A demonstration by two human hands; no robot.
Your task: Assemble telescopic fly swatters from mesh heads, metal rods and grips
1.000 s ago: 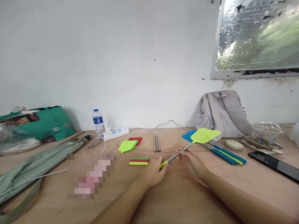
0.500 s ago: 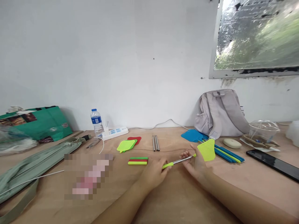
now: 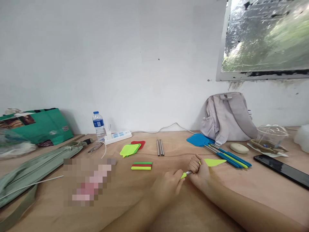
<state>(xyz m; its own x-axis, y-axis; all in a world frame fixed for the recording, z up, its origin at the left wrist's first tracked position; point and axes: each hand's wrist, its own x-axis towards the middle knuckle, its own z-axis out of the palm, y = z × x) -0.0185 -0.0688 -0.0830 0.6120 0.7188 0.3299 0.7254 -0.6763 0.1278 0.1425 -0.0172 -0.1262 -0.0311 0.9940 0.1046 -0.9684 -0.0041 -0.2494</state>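
Both my hands grip one yellow-green fly swatter [image 3: 213, 162] with a metal rod. My left hand [image 3: 169, 183] is closed around its yellow-green handle, of which only the end shows. My right hand [image 3: 200, 170] is wrapped round the rod just below the flat head, hiding most of the rod. The head sticks out to the right, seen nearly edge-on. Left of my hands lie green, red and yellow-green handles [image 3: 141, 168] side by side. Behind them are a yellow-green swatter head [image 3: 129, 149] over a green one, a red swatter head [image 3: 140, 144] and bare metal tubes [image 3: 158, 148].
At right lie blue swatter heads [image 3: 196, 140] with several handled rods [image 3: 233, 162], a white oval case [image 3: 238, 148] and a phone [image 3: 277, 167]. A backpack [image 3: 229, 116], water bottle [image 3: 98, 124] and power strip [image 3: 118, 137] stand near the wall. Bags [image 3: 45, 125] are at left.
My right hand has closed from loosely open to a fist around the rod. My left hand has moved right, closer to it, less rod shows, and the swatter head has turned edge-on.
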